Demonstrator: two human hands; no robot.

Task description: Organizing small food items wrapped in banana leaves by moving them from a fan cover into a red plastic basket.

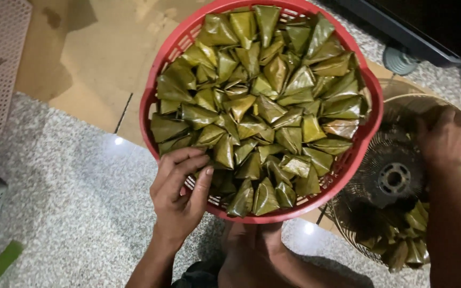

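Red basket (pixel 155 90) packed w/ green leaf parcels (pixel 262 106). Left hand (pixel 180 189) fingers spread loose on its rim, gripping nothing. Right hand (pixel 446 136) reaches into wire tray (pixel 348 224) w/ more parcels; can't tell its grip.

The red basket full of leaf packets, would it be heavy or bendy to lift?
Probably heavy: the round red plastic basket is heaped with green folded leaf packets. Its slotted wall may flex slightly. The left hand touches only one edge, so it might tip.

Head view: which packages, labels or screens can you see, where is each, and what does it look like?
Leaf-wrapped parcels: green pyramids filling the red basket; left hand at its near rim.
More parcels: on the round wire rack, right, by the right hand.
No labels or screens visible.
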